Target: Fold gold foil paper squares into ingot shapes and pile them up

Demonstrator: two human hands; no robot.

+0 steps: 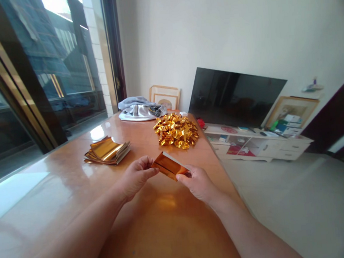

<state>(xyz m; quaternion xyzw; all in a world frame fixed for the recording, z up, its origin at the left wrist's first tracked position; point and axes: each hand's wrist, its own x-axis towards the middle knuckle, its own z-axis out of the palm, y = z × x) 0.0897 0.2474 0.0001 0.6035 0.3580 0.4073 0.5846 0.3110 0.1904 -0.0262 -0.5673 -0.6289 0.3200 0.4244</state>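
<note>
Both my hands hold one folded sheet of gold foil paper [169, 165] just above the wooden table [168, 225]. My left hand [137, 176] pinches its left end with thumb and fingers closed. My right hand [196, 181] pinches its right end. A stack of flat gold foil sheets [107, 150] lies on the table to the left, beyond my left hand. A heap of folded, crumpled-looking gold foil pieces [176, 130] sits farther back, near the table's right edge.
A bundle of grey and white cloth [140, 109] lies at the table's far end before a framed picture [165, 96]. A glass sliding door [35, 76] runs along the left. A dark television [235, 95] stands on a low white cabinet [260, 145] at the right.
</note>
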